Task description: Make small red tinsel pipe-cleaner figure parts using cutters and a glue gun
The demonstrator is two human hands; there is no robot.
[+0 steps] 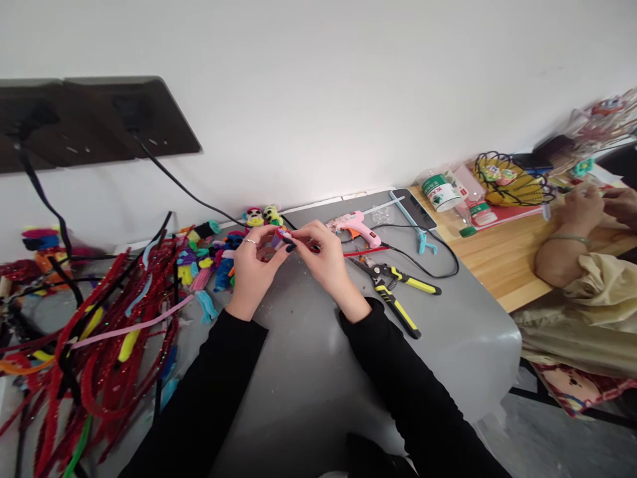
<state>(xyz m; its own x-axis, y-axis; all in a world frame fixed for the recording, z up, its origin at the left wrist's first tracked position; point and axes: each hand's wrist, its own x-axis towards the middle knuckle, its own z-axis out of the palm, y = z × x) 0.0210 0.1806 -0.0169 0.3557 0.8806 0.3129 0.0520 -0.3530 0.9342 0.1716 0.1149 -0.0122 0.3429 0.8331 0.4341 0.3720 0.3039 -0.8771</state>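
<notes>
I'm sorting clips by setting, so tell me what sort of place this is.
Probably a small craft workspace: a pink glue gun and yellow-handled pliers lie on the gray table, with a heap of red pipe cleaners at the left.

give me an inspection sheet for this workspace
surface: grey table, small specks on it
job's things: small colourful piece between the fingertips; glue gun and pliers lying to the right
clutter: red stems heaped at left
hands: left hand and right hand both on the piece
cables: black cable runs from the socket panel; another loops beside the pliers
surroundings: white wall; another person's hands at right
</notes>
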